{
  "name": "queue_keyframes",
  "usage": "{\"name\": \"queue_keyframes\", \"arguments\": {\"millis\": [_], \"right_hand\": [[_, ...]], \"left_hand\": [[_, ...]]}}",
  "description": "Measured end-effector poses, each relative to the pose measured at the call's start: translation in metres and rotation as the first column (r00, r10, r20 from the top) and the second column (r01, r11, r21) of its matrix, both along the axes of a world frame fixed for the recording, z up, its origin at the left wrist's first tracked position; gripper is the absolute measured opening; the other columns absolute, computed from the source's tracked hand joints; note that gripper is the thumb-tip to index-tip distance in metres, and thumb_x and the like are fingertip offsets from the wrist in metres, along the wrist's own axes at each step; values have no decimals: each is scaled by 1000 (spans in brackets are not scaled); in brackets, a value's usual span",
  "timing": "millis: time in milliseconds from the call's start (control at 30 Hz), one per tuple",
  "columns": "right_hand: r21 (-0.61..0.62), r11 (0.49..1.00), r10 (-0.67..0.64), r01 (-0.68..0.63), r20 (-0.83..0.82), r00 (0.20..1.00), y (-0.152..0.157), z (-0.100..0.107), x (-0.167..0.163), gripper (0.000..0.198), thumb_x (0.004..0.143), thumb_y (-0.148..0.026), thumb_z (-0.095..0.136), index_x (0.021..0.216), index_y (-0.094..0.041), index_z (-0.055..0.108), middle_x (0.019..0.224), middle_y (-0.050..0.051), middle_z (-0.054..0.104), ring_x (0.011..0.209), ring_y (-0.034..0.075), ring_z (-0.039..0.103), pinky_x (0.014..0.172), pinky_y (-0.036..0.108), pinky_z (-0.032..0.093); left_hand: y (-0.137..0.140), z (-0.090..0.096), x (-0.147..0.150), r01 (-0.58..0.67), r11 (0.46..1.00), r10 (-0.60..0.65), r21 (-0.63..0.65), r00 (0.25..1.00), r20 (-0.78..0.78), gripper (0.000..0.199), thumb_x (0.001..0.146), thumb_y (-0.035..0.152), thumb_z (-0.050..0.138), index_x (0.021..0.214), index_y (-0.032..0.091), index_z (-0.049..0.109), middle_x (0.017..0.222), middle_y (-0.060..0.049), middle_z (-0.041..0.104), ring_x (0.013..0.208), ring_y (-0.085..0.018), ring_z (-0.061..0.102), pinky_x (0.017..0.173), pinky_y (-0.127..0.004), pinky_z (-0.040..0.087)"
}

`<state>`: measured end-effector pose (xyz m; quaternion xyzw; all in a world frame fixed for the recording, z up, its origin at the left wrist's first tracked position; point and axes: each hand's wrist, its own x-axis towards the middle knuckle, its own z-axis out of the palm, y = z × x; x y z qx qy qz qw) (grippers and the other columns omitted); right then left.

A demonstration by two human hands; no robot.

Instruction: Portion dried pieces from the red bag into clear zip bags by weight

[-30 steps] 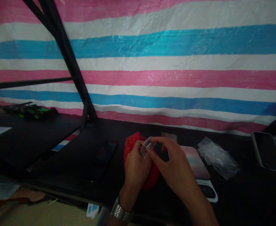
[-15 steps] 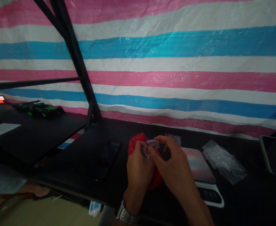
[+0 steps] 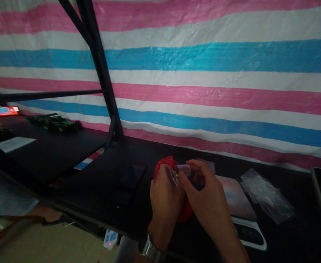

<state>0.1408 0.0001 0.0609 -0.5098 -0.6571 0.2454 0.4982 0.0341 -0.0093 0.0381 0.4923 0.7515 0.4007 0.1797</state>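
R hand pinches a small clear tube, and L hand, just beside, pinches a clear plastic piece, both near the red bag and over the black table. Main risk, I think: if R grip is too light, the tube may slip b/c it is prob. smooth, then roll off, and w/ such dim light a transparent thing would be hard to find.
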Motion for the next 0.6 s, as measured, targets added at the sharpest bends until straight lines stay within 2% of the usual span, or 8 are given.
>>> {"name": "queue_keyframes", "arguments": {"millis": [133,267,433,600], "right_hand": [[-104,995,-7,-7,-136,991,3,-1,2,39,82,-47,71,112,-23,70,93,5,74,72,21,60,65,33,48],[-116,993,-9,-12,-179,984,4,1,1,42,79,-49,72,112,-22,69,94,5,74,70,19,59,63,32,48],[-103,993,50,-61,-111,993,-2,4,-1,36,83,-46,70,111,-24,71,95,5,75,78,22,64,72,35,52],[10,1000,19,-20,61,998,-6,5,-2,32,83,-39,70,112,-26,73,109,7,76,96,27,67,90,44,53]], "left_hand": [[1,1,1,-28,1000,28,-1,1000,-6,10,99,33,61,98,27,52,87,-5,75,89,-31,76,69,-33,39],[3,-3,0,-32,999,32,43,999,3,16,98,31,65,90,27,52,84,-2,75,82,-27,74,68,-31,37],[3,-7,-1,-61,996,59,66,998,21,12,97,28,66,91,27,55,84,-2,76,81,-26,71,66,-29,34],[2,-10,-3,-32,997,33,64,999,-15,10,93,19,63,94,28,58,83,-2,76,83,-28,71,66,-30,33]]}}
